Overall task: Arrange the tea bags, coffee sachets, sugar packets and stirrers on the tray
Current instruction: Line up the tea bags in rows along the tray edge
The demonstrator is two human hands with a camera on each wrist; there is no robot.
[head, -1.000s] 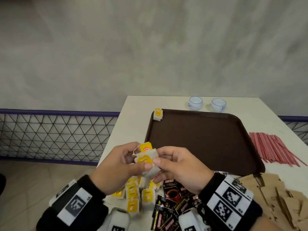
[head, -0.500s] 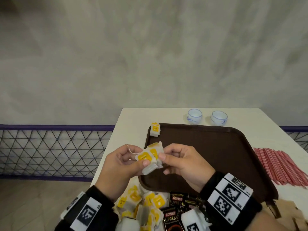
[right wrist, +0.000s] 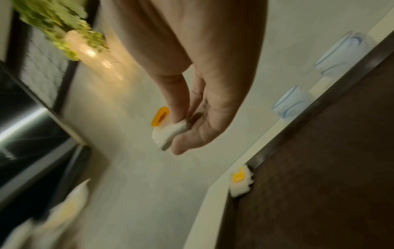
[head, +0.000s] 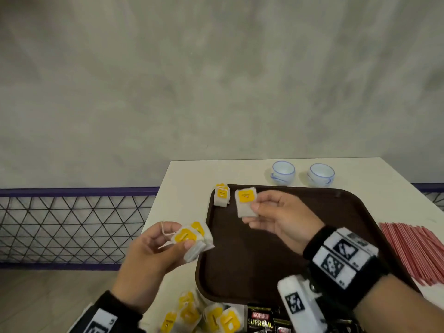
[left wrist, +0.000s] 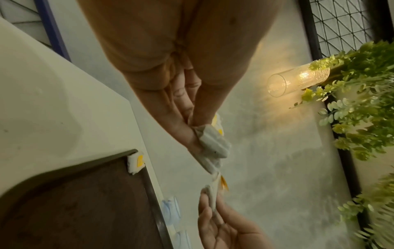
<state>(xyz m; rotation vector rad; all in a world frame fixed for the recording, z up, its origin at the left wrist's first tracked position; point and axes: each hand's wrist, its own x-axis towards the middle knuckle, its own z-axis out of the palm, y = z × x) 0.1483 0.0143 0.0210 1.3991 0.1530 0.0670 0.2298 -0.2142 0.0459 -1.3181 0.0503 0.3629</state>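
Your brown tray [head: 312, 236] is holding one small stack of tea bags [head: 221, 195], lying in its far left corner against the rim. Your right hand [head: 281, 217] is pinching a single tea bag [head: 245, 205] between thumb and fingers just beside that stack, over the tray; the bag is white with a yellow tag facing up, its long side running away from you. Your left hand [head: 153, 258] is gripping a small bundle of tea bags [head: 192, 240] off the tray's left edge, tags up, tilted toward the right; how many it holds is hard to tell. More tea bags [head: 204, 318] and black Kopiko sachets [head: 262, 319] are lying on the white table [head: 192, 174] near you, red stirrers [head: 418, 251] to the tray's right, two cups [head: 302, 175] behind it.
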